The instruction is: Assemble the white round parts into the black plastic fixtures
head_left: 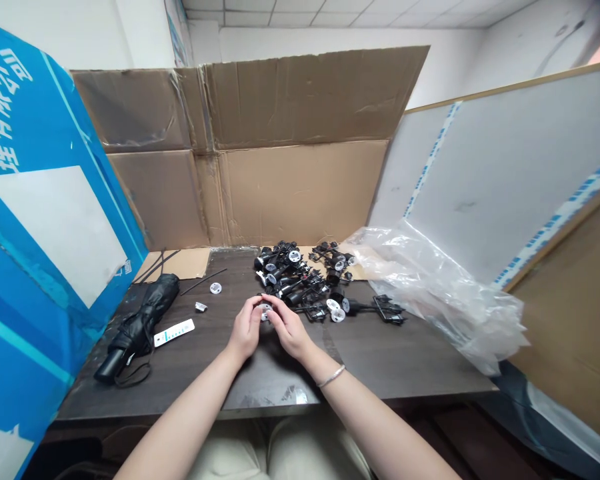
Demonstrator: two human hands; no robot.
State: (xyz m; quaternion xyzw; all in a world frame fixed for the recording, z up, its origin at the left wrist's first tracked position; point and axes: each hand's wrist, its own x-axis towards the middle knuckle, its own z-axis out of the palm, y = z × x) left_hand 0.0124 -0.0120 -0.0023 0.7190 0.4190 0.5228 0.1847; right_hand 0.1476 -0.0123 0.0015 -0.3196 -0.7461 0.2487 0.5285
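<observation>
Between my two hands, above the dark table [370, 357], is a small round white disc [265, 311] with dark spots. My left hand [246, 327] is closed on its left side, thumb and fingers curled round the edge. From the right, my right hand [289, 327] grips the same disc, its thumb near the other thumb. The fingertips hide part of it, and I cannot tell what is behind it. Just past my hands lies a heap of black plastic parts [300, 283] with several white discs [337, 315] among them.
At the left lie a folded black umbrella [147, 320], a white tag [174, 333], a loose white disc [215, 288], a small white piece [201, 307] and a thin black rod [203, 281]. Clear plastic sheeting [430, 287] spreads over the right side. Cardboard [300, 187] stands behind.
</observation>
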